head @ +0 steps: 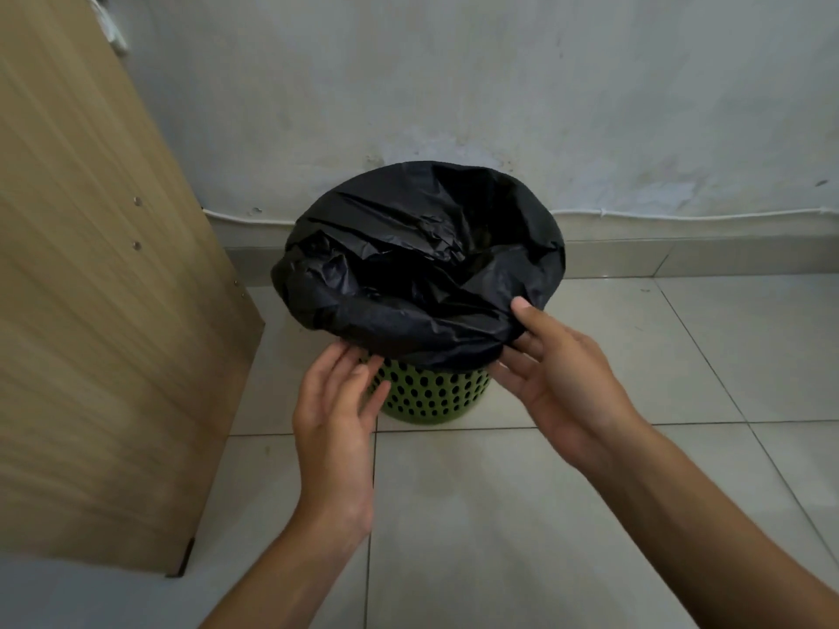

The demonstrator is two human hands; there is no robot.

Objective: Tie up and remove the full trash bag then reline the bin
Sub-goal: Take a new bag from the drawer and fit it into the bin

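Both: right hand [560, 379] pinches bag [422, 265] edge; left hand [338, 401] flat vs bin [436, 394].

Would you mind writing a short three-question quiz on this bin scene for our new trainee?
1. True or false: the black bag is already tied shut.
2. Which hand pinches the bag's folded-over edge? A) left hand B) right hand C) neither
3. Fill in: the green bin stands on the tiled ____, near the wall and beside a wooden panel.

Key
1. False: its mouth is spread open over the bin's rim.
2. B: its thumb lies on top of the edge, fingers beneath; the left hand is open beside the bin.
3. floor
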